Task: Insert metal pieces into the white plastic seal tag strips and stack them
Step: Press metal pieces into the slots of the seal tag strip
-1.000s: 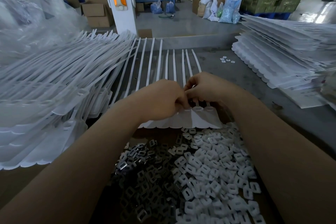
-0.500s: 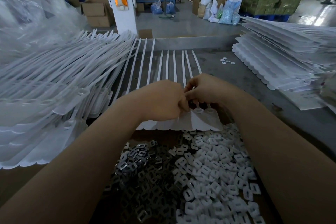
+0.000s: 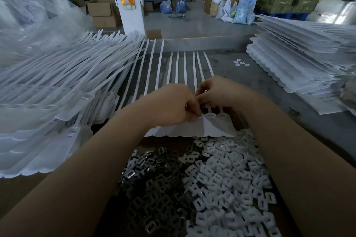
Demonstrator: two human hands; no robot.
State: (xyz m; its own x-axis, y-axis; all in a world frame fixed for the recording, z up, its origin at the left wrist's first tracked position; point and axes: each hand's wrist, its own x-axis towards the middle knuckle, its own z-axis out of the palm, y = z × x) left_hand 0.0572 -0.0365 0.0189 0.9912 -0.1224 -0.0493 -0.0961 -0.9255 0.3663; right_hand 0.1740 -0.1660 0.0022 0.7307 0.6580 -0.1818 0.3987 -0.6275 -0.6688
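While both hands, left hand (image 3: pixel 169 106) and right hand (image 3: pixel 217 91), pinch at one seal tag strip (image 3: pixel 192 131) socket, a hidden, misaligned metal piece may jam or drop.

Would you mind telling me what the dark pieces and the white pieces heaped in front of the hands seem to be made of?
The dark pieces look like metal: grey with bright, mirror-like glints on their edges. The white pieces look like moulded plastic: matte, evenly white, with soft rounded corners and no glints. A few white ones seem to carry a shiny insert, though that is hard to confirm.

grey table (image 3: pixel 250 81), seal strips (image 3: pixel 185 67), loose clips (image 3: pixel 241 63)
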